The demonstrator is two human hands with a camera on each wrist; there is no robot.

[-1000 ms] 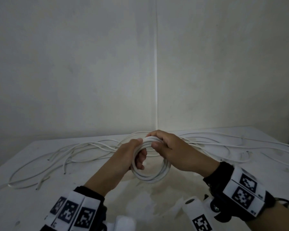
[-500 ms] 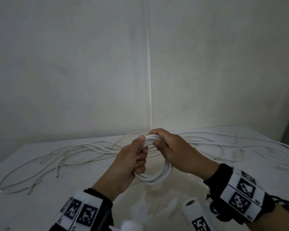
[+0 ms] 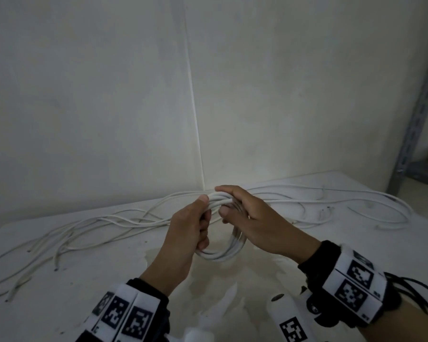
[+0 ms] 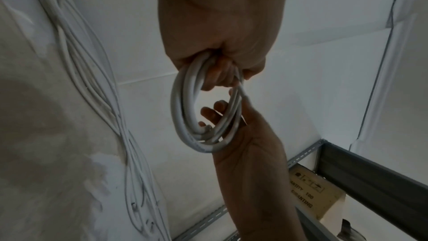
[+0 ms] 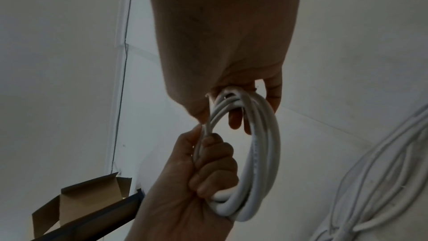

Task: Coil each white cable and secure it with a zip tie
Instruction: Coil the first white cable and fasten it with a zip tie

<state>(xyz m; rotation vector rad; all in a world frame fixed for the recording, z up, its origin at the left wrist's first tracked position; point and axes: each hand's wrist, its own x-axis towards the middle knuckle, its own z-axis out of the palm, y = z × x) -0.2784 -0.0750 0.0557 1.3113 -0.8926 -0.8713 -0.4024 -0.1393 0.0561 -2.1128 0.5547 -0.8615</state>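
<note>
A white cable coil (image 3: 221, 255) of several loops hangs above the table between both hands. My left hand (image 3: 204, 209) grips its left side, thumb on top and fingers curled through the loop. My right hand (image 3: 226, 201) grips the top right, fingers over the strands and thumb under them. In the left wrist view my left hand (image 4: 215, 65) grips the coil (image 4: 183, 113) from above, with the right hand's fingers behind the loop. In the right wrist view my right hand (image 5: 234, 98) holds the top of the coil (image 5: 261, 153). No zip tie is in view.
Several loose white cables (image 3: 97, 225) sprawl across the back of the white table (image 3: 84, 280) and on to the right (image 3: 356, 196). A grey metal shelf upright (image 3: 415, 114) stands at the right edge. A cardboard box (image 5: 81, 201) sits on shelving.
Both hands keep hold of the coil. My left thumb has slid up to the top of the loop beside the right hand. The head view has swung right, showing the shelf.
</note>
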